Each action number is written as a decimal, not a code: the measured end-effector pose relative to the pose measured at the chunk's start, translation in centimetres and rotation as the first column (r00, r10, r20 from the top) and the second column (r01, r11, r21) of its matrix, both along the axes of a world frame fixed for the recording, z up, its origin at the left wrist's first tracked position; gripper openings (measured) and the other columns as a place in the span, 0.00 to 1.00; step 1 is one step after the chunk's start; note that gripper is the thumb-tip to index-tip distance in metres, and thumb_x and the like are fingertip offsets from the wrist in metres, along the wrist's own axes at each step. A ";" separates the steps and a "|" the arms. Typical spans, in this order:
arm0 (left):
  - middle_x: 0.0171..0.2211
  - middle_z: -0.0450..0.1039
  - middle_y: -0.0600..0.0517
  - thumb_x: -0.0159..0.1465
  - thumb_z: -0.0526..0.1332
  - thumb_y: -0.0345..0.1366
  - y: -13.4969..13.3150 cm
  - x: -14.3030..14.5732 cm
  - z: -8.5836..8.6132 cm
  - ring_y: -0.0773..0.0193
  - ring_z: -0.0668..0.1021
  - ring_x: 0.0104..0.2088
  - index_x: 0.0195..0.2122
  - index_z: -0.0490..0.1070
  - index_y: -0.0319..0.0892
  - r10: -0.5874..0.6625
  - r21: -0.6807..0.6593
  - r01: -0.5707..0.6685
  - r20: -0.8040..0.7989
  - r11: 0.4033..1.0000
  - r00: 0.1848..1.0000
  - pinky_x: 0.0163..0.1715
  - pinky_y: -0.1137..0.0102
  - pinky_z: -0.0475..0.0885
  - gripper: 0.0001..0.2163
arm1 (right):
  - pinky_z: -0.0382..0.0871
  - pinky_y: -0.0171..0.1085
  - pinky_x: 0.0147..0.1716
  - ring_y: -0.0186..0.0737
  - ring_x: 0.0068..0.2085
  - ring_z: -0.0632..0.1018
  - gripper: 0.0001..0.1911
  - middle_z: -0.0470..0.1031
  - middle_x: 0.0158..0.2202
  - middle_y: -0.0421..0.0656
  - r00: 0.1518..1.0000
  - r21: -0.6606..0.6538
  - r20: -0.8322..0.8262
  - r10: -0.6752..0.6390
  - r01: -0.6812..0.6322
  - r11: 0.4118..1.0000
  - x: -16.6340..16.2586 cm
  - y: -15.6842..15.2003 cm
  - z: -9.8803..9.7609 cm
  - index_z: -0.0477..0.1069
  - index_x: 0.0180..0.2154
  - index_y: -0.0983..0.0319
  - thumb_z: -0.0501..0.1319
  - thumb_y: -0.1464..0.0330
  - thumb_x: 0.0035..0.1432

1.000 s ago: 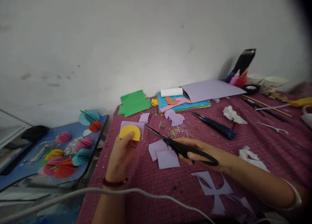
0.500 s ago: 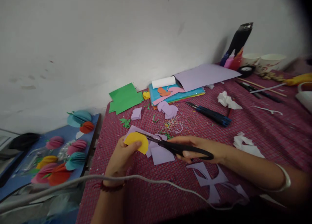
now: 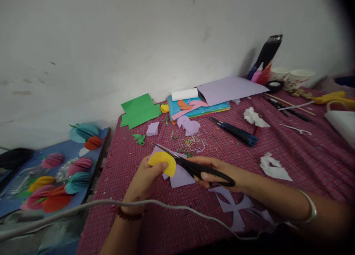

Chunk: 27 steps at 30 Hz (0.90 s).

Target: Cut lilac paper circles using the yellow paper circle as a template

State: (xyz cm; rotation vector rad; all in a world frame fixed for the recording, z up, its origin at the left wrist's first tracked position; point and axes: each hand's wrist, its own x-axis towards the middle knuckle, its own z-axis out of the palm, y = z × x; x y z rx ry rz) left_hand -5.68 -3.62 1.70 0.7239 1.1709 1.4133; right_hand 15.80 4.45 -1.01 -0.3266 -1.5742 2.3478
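My left hand (image 3: 148, 177) pinches a yellow paper piece with a rounded edge (image 3: 163, 162), together with lilac paper behind it, thumb on top. Black-handled scissors (image 3: 199, 170) are gripped in my right hand (image 3: 216, 172), fingers in and around the handles. Their blades lie along the upper edge of the yellow piece, pointing to the upper left; whether they touch it I cannot tell. Under my hands lies a lilac paper sheet (image 3: 181, 177). Lilac cut-out scraps (image 3: 235, 207) rest on the cloth below my right wrist.
A pale cable (image 3: 166, 205) crosses in front of my forearms. A blue utility knife (image 3: 235, 131), crumpled tissue (image 3: 274, 168), green paper (image 3: 140, 111) and lilac ovals (image 3: 188, 125) lie on the checked cloth. Folded paper fruits (image 3: 57, 197) sit on a blue surface at left.
The view has shifted slightly. The scissors have moved closer to my left hand, their blades now along the yellow piece's upper edge. Both hands keep their hold.
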 end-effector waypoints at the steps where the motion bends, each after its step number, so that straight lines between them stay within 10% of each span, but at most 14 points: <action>1: 0.23 0.74 0.50 0.47 0.70 0.32 0.0 0.0 0.0 0.67 0.74 0.23 0.26 0.77 0.35 -0.008 -0.001 0.008 -0.002 1.000 1.000 0.25 0.74 0.68 0.07 | 0.54 0.29 0.22 0.26 0.25 0.63 0.33 0.65 0.31 0.39 1.000 0.002 -0.004 -0.001 0.001 1.000 0.0 0.0 -0.2 0.65 0.57 0.61 0.66 0.54 0.52; 27: 0.22 0.75 0.50 0.48 0.69 0.32 -0.3 -0.3 0.0 0.67 0.73 0.22 0.26 0.77 0.36 -0.105 0.009 0.105 0.004 0.994 0.995 0.24 0.73 0.67 0.06 | 0.52 0.29 0.21 0.28 0.26 0.60 0.26 0.67 0.31 0.39 0.997 0.124 0.069 -0.026 0.018 0.992 0.9 0.5 0.5 0.70 0.54 0.58 0.66 0.59 0.53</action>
